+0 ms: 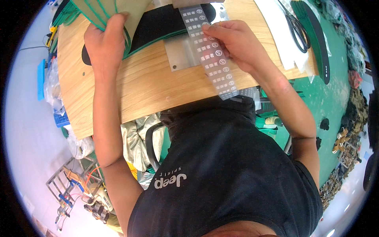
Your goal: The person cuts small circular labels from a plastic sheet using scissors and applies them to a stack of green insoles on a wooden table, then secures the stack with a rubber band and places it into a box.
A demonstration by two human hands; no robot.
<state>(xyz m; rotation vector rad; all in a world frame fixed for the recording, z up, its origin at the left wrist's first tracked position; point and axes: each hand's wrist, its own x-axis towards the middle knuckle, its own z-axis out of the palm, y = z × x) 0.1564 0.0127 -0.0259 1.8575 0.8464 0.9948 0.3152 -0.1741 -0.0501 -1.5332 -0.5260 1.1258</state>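
Over a wooden table [138,91], the left hand [104,43] is clasping what look like insoles [136,12] while the right hand [241,41] is pinching a label strip [215,59], probably positioning it, the next move needing it straight.

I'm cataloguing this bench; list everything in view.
Table: one, brown, centre
Sheets: several, tan, upper left
Pads: count unclear, black, tabletop
Strip: one, clear and white, upper centre
Plate: one, silver, beneath strip
Scissors: one pair, black, right
Sheeting: count unclear, white, beneath scissors
Insole stack: one, green-edged, far right
Basket: one, blue, left
Cloth: one, silver, below table
Shirt: one, black, worn
Left hand: one, bare, holding sheets
Right hand: one, bare, holding strip
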